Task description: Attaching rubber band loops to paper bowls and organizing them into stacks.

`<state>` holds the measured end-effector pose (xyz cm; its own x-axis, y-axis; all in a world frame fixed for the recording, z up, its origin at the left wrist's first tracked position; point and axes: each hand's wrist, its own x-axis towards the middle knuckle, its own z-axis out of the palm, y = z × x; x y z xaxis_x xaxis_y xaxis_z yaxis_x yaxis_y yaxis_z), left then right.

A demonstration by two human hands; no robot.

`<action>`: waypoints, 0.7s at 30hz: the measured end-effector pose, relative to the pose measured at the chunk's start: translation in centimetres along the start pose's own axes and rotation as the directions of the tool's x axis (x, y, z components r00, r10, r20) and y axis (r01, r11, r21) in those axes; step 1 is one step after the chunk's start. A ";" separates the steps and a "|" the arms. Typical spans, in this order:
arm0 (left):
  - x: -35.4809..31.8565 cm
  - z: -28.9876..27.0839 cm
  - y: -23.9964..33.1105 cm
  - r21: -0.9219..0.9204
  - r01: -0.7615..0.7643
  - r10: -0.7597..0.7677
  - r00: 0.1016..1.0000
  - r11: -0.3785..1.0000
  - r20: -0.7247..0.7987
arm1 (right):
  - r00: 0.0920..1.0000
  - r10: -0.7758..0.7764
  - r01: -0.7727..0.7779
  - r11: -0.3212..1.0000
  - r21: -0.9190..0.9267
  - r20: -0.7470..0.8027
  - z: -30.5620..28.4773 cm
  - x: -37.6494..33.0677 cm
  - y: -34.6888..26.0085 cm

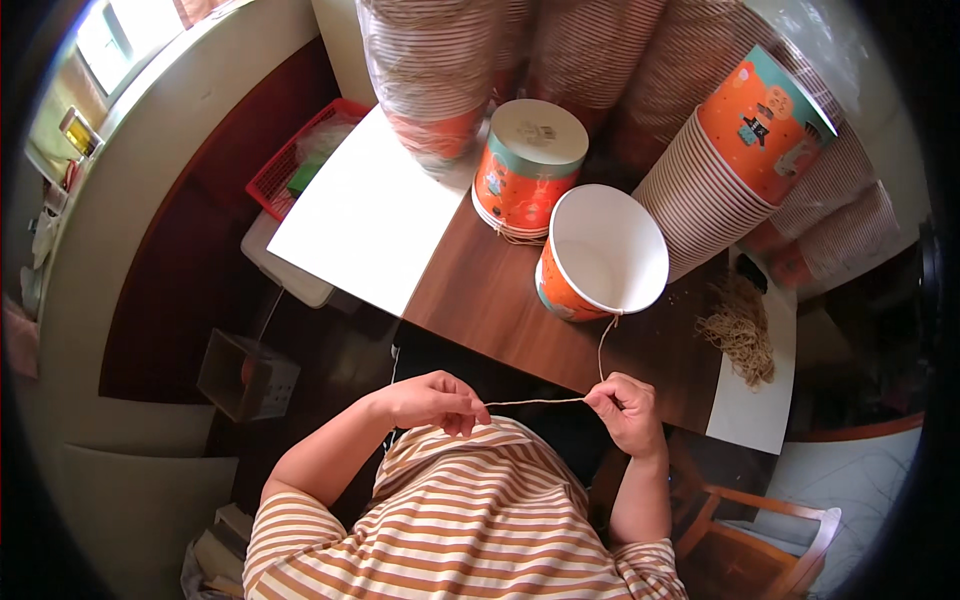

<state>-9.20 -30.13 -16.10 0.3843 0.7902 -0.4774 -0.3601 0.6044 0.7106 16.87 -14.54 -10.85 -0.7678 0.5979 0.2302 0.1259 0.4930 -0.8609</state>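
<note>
Two hands pinch one length of twine (535,402), taut between them just below the open paper bucket (603,255). Left hand (432,400) fingers curl shut over its end, hiding it. Right hand (625,408) fingers pinch the bend, where the twine climbs to the bucket's rim; that attachment is hard to see.

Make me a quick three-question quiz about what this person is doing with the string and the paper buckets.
1. True or false: the string is stretched between the left hand and the right hand.
2. Where does the string lead from the right hand?
A. To the open paper bucket
B. To the red basket
C. To the wooden chair
3. Fill in: the heap of loose strings lies to the person's ____ of the open paper bucket.

Key: 1 true; 2 A; 3 right.
</note>
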 end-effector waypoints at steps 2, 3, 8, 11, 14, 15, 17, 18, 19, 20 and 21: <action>0.0 0.0 -0.2 0.040 -0.012 0.013 1.000 0.999 -0.027 | 1.000 0.008 -0.008 1.000 0.002 -0.014 0.0 -0.1 0.1; 0.0 0.0 -0.3 0.081 -0.022 0.026 0.998 0.996 -0.051 | 1.000 0.020 -0.020 0.999 -0.049 -0.003 -0.1 -0.1 0.2; -0.2 1.4 1.6 0.184 -0.042 0.051 0.998 0.982 -0.042 | 0.994 -0.110 0.090 0.911 -0.403 -0.026 1.4 0.8 -3.1; 0.8 2.5 2.4 0.249 -0.080 0.068 0.996 0.965 0.056 | 0.984 -0.098 0.101 0.995 -0.018 0.149 4.1 1.2 -3.9; 1.4 3.7 3.4 0.312 -0.117 0.099 0.992 0.943 0.072 | 0.960 0.019 -0.055 0.991 0.121 0.280 6.9 1.4 -3.0; 1.5 3.6 3.4 0.313 -0.118 0.099 0.992 0.943 0.076 | 0.952 0.056 -0.094 0.989 0.114 0.300 7.2 1.4 -2.8; 1.6 3.3 3.4 0.249 -0.044 0.043 0.999 0.968 0.012 | 0.976 0.037 -0.067 0.989 0.132 0.216 7.6 1.1 -2.9; 1.8 2.9 3.3 0.294 -0.029 0.027 1.000 0.955 0.009 | 0.984 0.051 -0.071 0.991 0.113 0.169 7.7 1.0 -2.3; 1.8 2.8 3.1 0.293 -0.029 0.027 1.000 0.956 0.011 | 0.990 0.064 -0.075 0.993 0.094 0.123 7.7 0.9 -1.9; 1.8 2.7 2.7 0.135 -0.030 0.031 0.999 0.990 -0.009 | 1.000 -0.011 0.010 0.999 0.032 0.022 7.8 1.1 -1.8; 1.9 2.7 2.5 -0.027 -0.033 0.032 0.999 0.999 -0.030 | 1.000 -0.008 0.007 1.000 0.031 0.023 7.7 1.0 -1.6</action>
<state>-7.05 -27.40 -13.78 0.3468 0.8117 -0.4700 -0.3951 0.5809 0.7116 11.06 -19.62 -12.72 -0.7829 0.5795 0.2264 0.1012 0.4777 -0.8727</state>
